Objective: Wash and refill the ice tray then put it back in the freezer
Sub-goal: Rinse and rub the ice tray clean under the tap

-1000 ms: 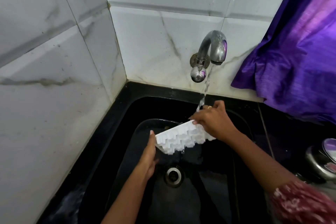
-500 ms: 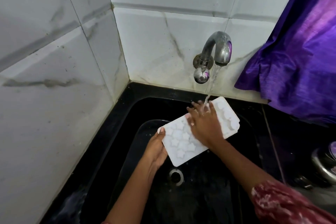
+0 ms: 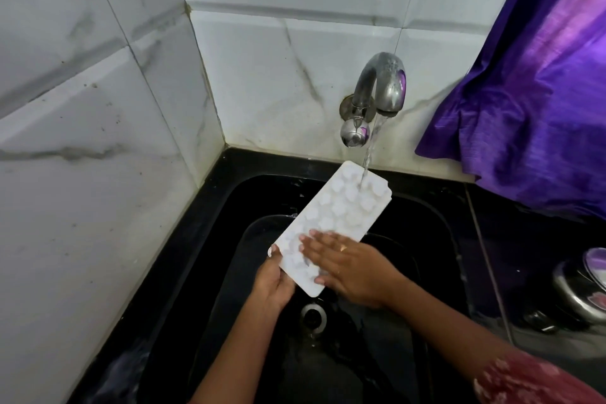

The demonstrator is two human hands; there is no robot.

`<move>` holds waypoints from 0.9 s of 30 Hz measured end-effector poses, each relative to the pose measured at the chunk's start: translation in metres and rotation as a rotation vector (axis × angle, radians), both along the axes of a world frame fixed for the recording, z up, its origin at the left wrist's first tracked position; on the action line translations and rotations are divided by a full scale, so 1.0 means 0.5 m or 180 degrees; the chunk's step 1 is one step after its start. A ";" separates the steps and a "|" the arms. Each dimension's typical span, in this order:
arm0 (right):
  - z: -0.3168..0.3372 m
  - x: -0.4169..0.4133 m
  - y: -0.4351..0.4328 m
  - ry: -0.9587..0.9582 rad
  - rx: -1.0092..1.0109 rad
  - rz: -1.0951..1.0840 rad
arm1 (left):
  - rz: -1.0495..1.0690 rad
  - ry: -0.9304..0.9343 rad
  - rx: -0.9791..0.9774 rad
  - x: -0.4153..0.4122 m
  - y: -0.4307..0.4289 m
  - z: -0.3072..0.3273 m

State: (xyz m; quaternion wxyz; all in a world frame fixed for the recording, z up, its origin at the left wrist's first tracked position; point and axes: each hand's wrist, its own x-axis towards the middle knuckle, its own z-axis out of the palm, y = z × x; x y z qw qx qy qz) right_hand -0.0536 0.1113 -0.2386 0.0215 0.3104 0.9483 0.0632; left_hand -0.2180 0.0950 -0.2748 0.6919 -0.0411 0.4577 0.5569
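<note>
Light was soft and came from up top, so the marble tiles [image 3: 98, 141] looked bright while the black sink [image 3: 229, 272] went nearly pure dark. My right hand [image 3: 347, 267] was smeared with motion blur. Purple glare showed on the tap [image 3: 383, 85]. Wide lens bent the tile lines near the edges.

Left hand [image 3: 273, 282]: fingers curled, thumb up, gripping from below. Right hand [image 3: 347, 264]: flat, palm down, fingers spread leftward; ring on one finger.
</note>
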 end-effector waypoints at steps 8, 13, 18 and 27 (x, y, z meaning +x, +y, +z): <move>0.060 0.060 0.126 0.0601 -0.0334 -0.1844 | -0.0094 0.0613 0.0280 -0.032 -0.013 -0.008; 0.094 0.048 0.135 0.2483 -0.1903 -0.2304 | 0.0000 0.0805 0.0634 -0.065 -0.016 -0.004; 0.083 0.067 0.094 0.3107 -0.2611 -0.2409 | -0.0104 0.0524 0.0439 -0.089 -0.005 0.016; 0.020 0.077 0.028 0.3225 -0.2037 -0.2150 | -0.0225 0.0547 0.0098 -0.101 -0.022 0.017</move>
